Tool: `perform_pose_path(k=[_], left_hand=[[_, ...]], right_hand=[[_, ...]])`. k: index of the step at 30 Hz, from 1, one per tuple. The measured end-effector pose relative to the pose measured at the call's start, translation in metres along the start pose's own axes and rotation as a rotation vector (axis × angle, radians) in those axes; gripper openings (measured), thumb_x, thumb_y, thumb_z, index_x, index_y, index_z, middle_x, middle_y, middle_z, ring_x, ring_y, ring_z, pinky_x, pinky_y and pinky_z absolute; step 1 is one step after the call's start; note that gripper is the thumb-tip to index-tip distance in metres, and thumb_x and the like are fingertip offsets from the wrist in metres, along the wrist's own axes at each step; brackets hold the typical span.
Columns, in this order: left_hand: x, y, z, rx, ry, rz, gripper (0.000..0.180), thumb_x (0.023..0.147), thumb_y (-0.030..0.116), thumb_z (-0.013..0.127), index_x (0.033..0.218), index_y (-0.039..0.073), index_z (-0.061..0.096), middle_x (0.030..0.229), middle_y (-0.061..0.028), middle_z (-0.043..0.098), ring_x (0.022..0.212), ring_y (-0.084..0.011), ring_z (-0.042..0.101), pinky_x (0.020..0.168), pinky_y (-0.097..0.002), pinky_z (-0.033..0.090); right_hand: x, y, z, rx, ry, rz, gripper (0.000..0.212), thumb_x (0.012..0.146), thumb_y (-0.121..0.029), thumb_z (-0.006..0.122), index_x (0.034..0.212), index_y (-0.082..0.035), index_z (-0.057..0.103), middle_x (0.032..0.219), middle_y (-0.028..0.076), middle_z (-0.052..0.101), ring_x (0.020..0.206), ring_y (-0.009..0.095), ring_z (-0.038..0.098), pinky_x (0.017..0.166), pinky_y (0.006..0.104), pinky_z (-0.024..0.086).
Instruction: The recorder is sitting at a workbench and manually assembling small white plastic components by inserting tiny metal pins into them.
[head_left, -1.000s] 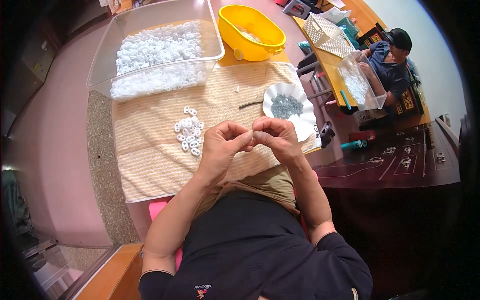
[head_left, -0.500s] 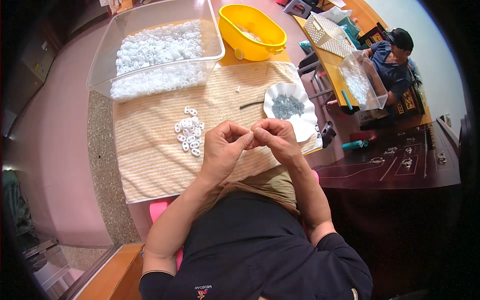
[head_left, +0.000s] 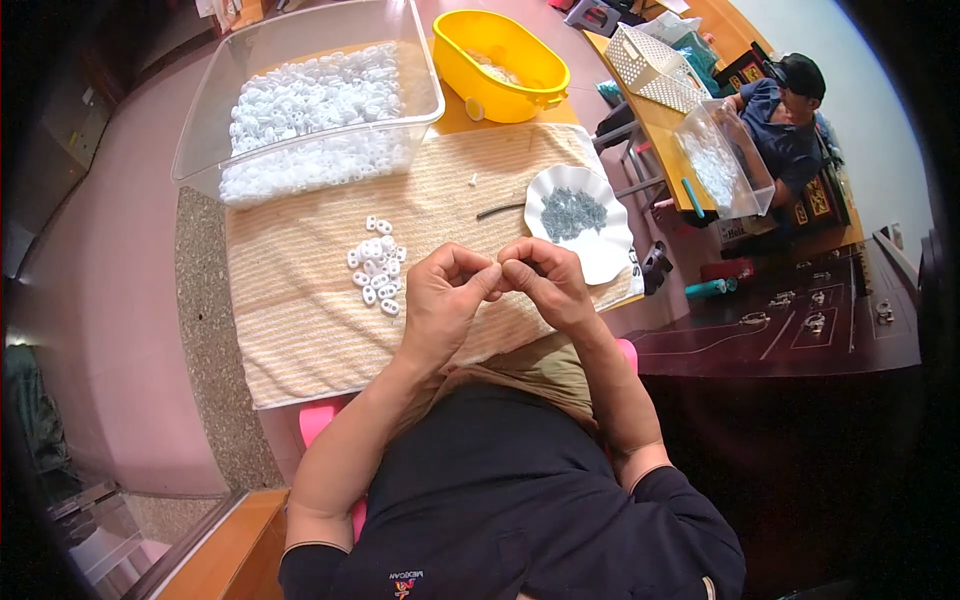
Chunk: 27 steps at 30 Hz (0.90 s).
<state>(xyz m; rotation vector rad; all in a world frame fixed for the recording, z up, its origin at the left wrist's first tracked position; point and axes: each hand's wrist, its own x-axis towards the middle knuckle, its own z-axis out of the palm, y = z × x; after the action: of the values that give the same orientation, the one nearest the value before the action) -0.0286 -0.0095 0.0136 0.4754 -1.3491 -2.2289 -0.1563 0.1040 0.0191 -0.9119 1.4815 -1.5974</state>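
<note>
While your left hand (head_left: 440, 300) and right hand (head_left: 545, 283) meet fingertip to fingertip at the centre of the frame, both are curled narrow around something too small to make out. Just left of your left hand, nearer to it than to the right, lies the loose cluster of small white plastic rings (head_left: 376, 262) on the beige ribbed cloth (head_left: 300, 320), its long axis running up and down the frame. Just above your right hand sits the white scalloped dish (head_left: 600, 255), holding a heap of tiny grey parts (head_left: 572, 212). At upper left, the clear plastic tub (head_left: 205, 150) holds many more white pieces; the yellow oval basin (head_left: 500, 50) at top centre holds a few.
</note>
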Motion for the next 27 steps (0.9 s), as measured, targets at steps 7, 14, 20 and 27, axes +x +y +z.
perform_pose_path(k=[7, 14, 20, 27], left_hand=[[-0.002, 0.003, 0.003, 0.076, 0.021, 0.051, 0.011, 0.086, 0.006, 0.068, 0.087, -0.002, 0.060, 0.078, -0.0058, 0.064, 0.069, -0.0085, 0.061, 0.064, -0.0216, 0.052], [-0.005, 0.003, 0.004, 0.262, 0.042, 0.146, 0.009, 0.086, 0.005, 0.068, 0.086, 0.000, 0.061, 0.078, -0.0021, 0.063, 0.069, -0.0042, 0.057, 0.061, -0.0193, 0.047], [-0.004, 0.003, 0.005, 0.278, 0.062, 0.173, 0.007, 0.086, 0.003, 0.066, 0.085, -0.001, 0.061, 0.077, -0.0048, 0.065, 0.070, -0.0069, 0.060, 0.062, -0.0211, 0.049], [-0.001, -0.002, 0.003, 0.130, 0.065, 0.118, 0.006, 0.087, 0.001, 0.064, 0.085, -0.003, 0.059, 0.076, -0.0073, 0.066, 0.070, -0.0099, 0.064, 0.063, -0.0218, 0.052]], right_hand=[[-0.001, -0.001, -0.004, 0.028, -0.009, 0.091, 0.021, 0.094, -0.015, 0.060, 0.096, 0.006, 0.061, 0.083, 0.007, 0.064, 0.073, 0.013, 0.064, 0.071, 0.0295, 0.058], [0.000, -0.005, -0.005, -0.001, -0.032, 0.076, 0.021, 0.094, -0.015, 0.059, 0.095, 0.006, 0.060, 0.086, 0.010, 0.065, 0.076, 0.016, 0.066, 0.072, 0.0290, 0.056], [0.000, 0.003, -0.001, 0.013, 0.007, 0.032, 0.021, 0.093, -0.014, 0.061, 0.097, 0.006, 0.061, 0.083, 0.008, 0.065, 0.073, 0.013, 0.064, 0.070, 0.0273, 0.056], [0.000, 0.008, 0.003, -0.020, 0.017, -0.021, 0.017, 0.095, -0.012, 0.058, 0.098, 0.005, 0.059, 0.082, 0.008, 0.064, 0.076, 0.012, 0.063, 0.070, 0.0243, 0.054]])
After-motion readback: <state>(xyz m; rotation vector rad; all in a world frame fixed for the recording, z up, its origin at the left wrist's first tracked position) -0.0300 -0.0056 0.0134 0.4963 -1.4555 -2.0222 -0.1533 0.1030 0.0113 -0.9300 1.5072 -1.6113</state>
